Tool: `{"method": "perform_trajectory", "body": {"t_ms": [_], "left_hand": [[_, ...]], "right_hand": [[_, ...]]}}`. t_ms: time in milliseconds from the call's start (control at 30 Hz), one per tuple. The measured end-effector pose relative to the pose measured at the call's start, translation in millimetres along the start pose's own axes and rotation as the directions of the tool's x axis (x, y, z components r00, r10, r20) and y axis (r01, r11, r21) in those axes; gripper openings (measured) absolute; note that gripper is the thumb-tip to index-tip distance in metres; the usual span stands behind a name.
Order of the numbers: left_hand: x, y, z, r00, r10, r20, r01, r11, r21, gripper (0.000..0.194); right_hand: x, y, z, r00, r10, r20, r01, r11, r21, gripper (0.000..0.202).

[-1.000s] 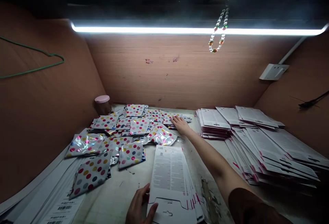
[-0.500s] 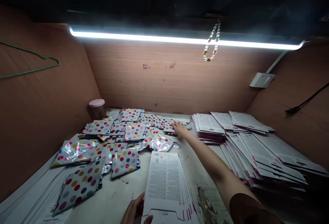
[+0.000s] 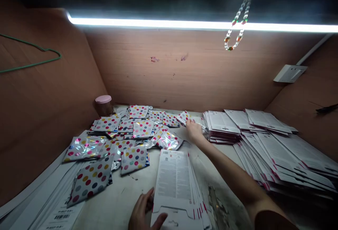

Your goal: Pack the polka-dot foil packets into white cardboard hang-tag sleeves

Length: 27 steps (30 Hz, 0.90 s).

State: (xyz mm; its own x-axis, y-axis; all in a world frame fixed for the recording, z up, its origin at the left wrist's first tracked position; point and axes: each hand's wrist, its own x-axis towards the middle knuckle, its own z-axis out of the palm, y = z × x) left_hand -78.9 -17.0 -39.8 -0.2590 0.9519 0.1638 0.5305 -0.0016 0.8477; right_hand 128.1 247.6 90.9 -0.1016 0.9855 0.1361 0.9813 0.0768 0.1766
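Observation:
My right hand reaches to the back of the table, its fingers closed on a polka-dot foil pouch that is tilted up from the surface. In front of me lies a fanned stack of flat, printed card packs, white and grey with pink edges. My left hand is at the stack's lower left edge, thumb over the front and fingers along the side, partly hidden. Left of the stack, several dotted foil pouches are heaped loosely.
More printed card packs are piled along the right side. White sheets with barcodes lie front left under pouches. A pink-lidded jar stands in the back left corner. A beaded string hangs before the lamp.
My right hand has closed on a pouch at the back and lifted it into a tilt, off the pile's right end. My left hand stays at the card stack. The view has shifted slightly.

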Motion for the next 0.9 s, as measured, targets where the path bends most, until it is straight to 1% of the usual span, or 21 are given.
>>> {"method": "perform_trajectory", "body": {"t_ms": [67, 133, 200, 267, 300, 367, 400, 433, 467, 500, 533, 567, 600, 633, 667, 700, 733, 800, 833, 867, 900], "left_hand": [[5, 16, -1.2, 0.994, -0.061, 0.088, 0.051, 0.992, 0.114, 0.075], [10, 31, -0.5, 0.986, -0.139, 0.097, 0.115, 0.97, 0.215, 0.089], [12, 44, 1.4, 0.978, -0.186, 0.099, 0.156, 0.955, 0.252, 0.087], [11, 51, 2.6, 0.978, -0.193, 0.084, 0.166, 0.952, 0.257, 0.08], [10, 53, 2.5, 0.981, -0.182, 0.062, 0.161, 0.955, 0.249, 0.075], [7, 58, 1.3, 0.988, -0.157, 0.004, 0.153, 0.968, 0.197, 0.06], [6, 60, 0.7, 0.988, -0.154, -0.016, 0.155, 0.978, 0.143, 0.05], [5, 64, 0.5, 0.987, -0.161, -0.027, 0.162, 0.984, 0.067, 0.041], [3, 68, 1.0, 0.984, -0.174, -0.032, 0.173, 0.984, -0.028, 0.035], [0, 72, 2.5, 0.982, -0.188, -0.034, 0.182, 0.975, -0.13, 0.032], [-3, 76, 5.0, 0.979, -0.2, -0.046, 0.185, 0.956, -0.226, 0.031], [-8, 80, 8.3, 0.975, -0.209, -0.074, 0.178, 0.936, -0.305, 0.031], [-14, 83, 12.1, 0.971, -0.216, -0.102, 0.166, 0.917, -0.364, 0.031], [-21, 84, 15.8, 0.967, -0.225, -0.122, 0.16, 0.902, -0.401, 0.033], [-29, 83, 19.0, 0.962, -0.241, -0.132, 0.167, 0.895, -0.413, 0.036], [-38, 81, 21.1, 0.957, -0.262, -0.127, 0.193, 0.896, -0.399, 0.04], [-46, 77, 21.9, 0.953, -0.285, -0.103, 0.23, 0.902, -0.364, 0.045], [-62, 67, 19.3, 0.947, -0.321, -0.002, 0.307, 0.908, -0.285, 0.053], [-67, 61, 16.6, 0.943, -0.323, 0.084, 0.333, 0.898, -0.287, 0.057], [-71, 56, 13.7, 0.928, -0.303, 0.217, 0.363, 0.865, -0.346, 0.062], [-72, 52, 11.4, 0.896, -0.251, 0.365, 0.404, 0.802, -0.44, 0.07]], "right_hand": [[-56, 13, -2, 0.998, 0.052, -0.018, -0.052, 0.999, -0.013, 0.04], [-112, 28, 6, 0.993, 0.119, -0.023, -0.12, 0.992, -0.036, 0.044], [-157, 44, 22, 0.975, 0.221, -0.005, -0.221, 0.974, -0.047, 0.043], [-186, 58, 39, 0.953, 0.301, 0.045, -0.299, 0.953, -0.042, 0.042], [-197, 64, 45, 0.949, 0.309, 0.063, -0.308, 0.951, -0.029, 0.042], [-216, 72, 49, 0.963, 0.27, 0.017, -0.27, 0.957, 0.104, 0.046], [-226, 71, 46, 0.968, 0.249, -0.032, -0.234, 0.94, 0.248, 0.049], [-237, 67, 42, 0.969, 0.24, -0.055, -0.19, 0.873, 0.45, 0.052], [-249, 58, 36, 0.974, 0.224, -0.02, -0.152, 0.722, 0.675, 0.053], [-261, 45, 29, 0.982, 0.172, 0.078, -0.152, 0.476, 0.866, 0.053], [-273, 29, 23, 0.975, 0.058, 0.213, -0.22, 0.172, 0.96, 0.051], [-284, 11, 17, 0.94, -0.105, 0.324, -0.336, -0.129, 0.933, 0.052], [-292, -7, 12, 0.9, -0.222, 0.376, -0.434, -0.372, 0.821, 0.053], [-298, -23, 8, 0.883, -0.252, 0.397, -0.467, -0.556, 0.687, 0.052], [-301, -37, 4, 0.875, -0.244, 0.418, -0.459, -0.693, 0.556, 0.049], [-302, -47, 2, 0.871, -0.203, 0.447, -0.416, -0.79, 0.451, 0.044], [-301, -53, 0, 0.866, -0.166, 0.472, -0.368, -0.851, 0.374, 0.038], [-299, -55, -3, 0.86, -0.156, 0.486, -0.324, -0.903, 0.282, 0.031], [-298, -52, -5, 0.861, -0.156, 0.484, -0.316, -0.91, 0.269, 0.029], [-298, -49, -7, 0.863, -0.145, 0.483, -0.307, -0.912, 0.273, 0.027], [-299, -45, -9, 0.863, -0.131, 0.488, -0.298, -0.912, 0.282, 0.026]]}}
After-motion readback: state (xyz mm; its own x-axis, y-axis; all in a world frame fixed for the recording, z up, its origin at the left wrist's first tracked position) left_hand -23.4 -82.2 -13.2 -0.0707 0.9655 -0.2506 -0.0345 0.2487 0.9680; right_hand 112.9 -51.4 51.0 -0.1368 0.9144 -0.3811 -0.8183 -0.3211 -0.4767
